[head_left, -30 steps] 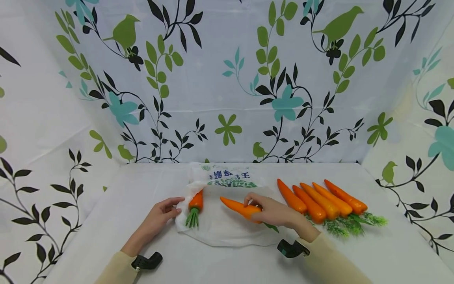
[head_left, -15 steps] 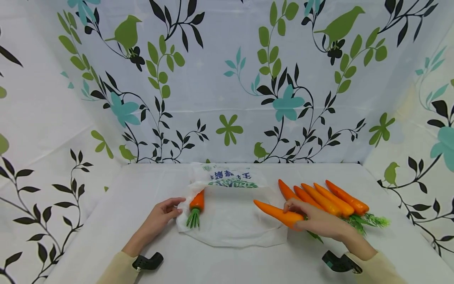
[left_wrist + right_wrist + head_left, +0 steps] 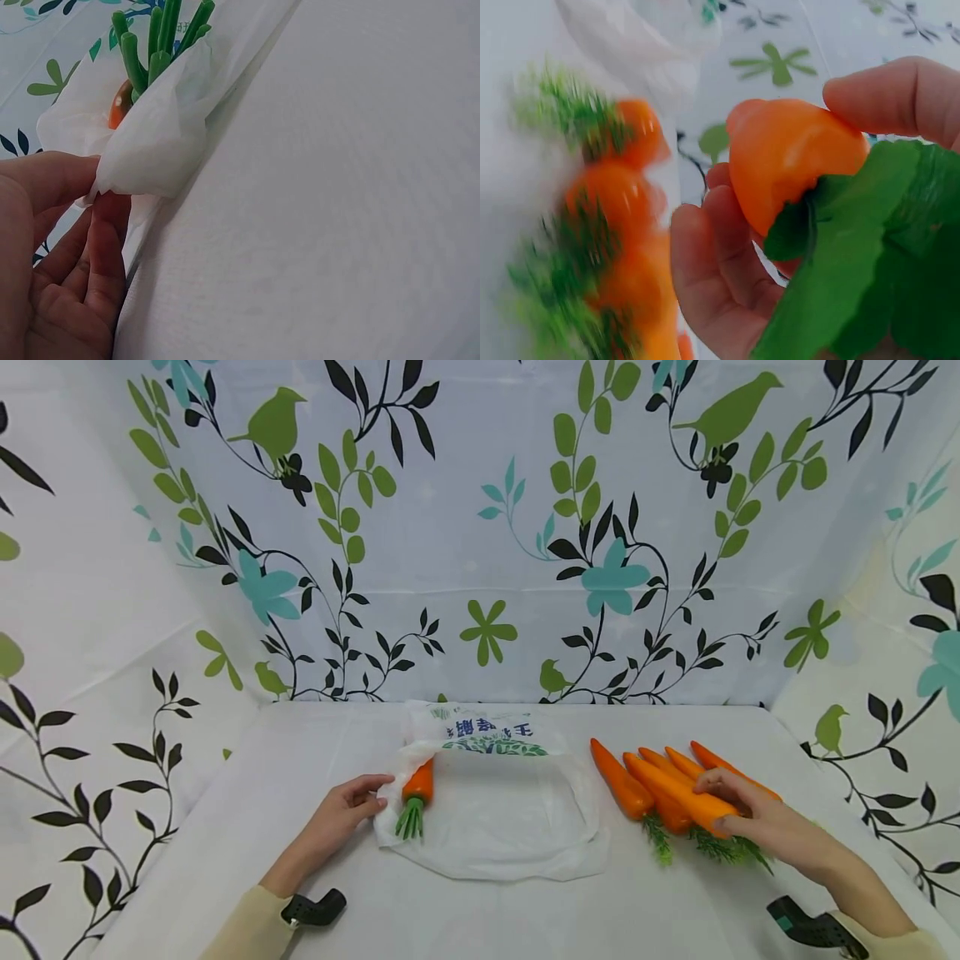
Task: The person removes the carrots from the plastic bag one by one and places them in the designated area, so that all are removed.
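Observation:
My left hand [image 3: 345,810] pinches the left edge of a white plastic bag [image 3: 517,827] between thumb and fingers; the left wrist view shows the gathered bag film [image 3: 154,150] in that grip. Inside the bag's mouth, on its left, lies a carrot [image 3: 418,783] with short green stalks [image 3: 157,49] outward. Over at the right, my right hand [image 3: 776,831] grips an orange carrot [image 3: 667,783] by its thick end, above other carrots. Broad green leaves [image 3: 877,247] hang from the held carrot in the right wrist view. Its body partly hides the carrots beneath.
Several loose carrots lie side by side on the right of the white table [image 3: 480,918], among them a left-hand one [image 3: 621,781] and a far-right one [image 3: 723,762]. Feathery green tops [image 3: 716,845] stick out toward the front. A patterned cloth [image 3: 420,527] hangs behind.
My right hand has carried the carrot rightward, from above the bag to above the other carrots. My left hand stays at the bag's left edge.

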A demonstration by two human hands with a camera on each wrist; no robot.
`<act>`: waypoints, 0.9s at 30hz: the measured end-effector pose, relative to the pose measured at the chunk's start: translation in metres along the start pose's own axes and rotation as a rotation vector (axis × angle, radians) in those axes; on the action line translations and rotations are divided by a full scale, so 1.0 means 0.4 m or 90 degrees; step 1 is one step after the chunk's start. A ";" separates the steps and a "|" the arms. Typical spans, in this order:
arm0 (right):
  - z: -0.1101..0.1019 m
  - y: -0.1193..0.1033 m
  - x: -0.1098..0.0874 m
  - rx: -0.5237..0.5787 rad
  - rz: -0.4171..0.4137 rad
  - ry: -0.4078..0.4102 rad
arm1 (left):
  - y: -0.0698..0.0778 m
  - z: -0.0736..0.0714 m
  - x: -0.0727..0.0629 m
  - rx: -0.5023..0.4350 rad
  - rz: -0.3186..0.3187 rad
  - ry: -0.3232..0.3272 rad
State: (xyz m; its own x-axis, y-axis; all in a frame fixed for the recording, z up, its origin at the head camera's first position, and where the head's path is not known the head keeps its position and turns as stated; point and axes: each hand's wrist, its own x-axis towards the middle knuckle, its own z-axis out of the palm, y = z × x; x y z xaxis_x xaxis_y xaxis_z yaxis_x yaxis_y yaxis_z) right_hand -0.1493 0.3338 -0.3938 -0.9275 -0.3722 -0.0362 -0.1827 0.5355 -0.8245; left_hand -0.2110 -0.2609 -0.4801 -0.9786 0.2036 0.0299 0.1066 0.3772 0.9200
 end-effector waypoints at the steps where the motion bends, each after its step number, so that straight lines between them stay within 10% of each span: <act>1: -0.012 0.008 -0.004 -0.004 -0.003 0.009 | 0.001 0.000 0.000 0.001 0.000 0.000; 27: -0.208 0.184 -0.036 -0.123 0.148 0.177 | 0.002 0.003 -0.003 0.020 0.005 0.011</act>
State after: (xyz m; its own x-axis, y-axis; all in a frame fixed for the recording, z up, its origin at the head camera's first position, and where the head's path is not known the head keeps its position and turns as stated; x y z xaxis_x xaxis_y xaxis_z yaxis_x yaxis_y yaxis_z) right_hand -0.1767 0.4414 -0.4069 -0.9992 -0.0201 -0.0334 0.0084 0.7238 -0.6900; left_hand -0.2096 -0.2597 -0.4800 -0.9805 0.1916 0.0439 0.1195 0.4038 0.9070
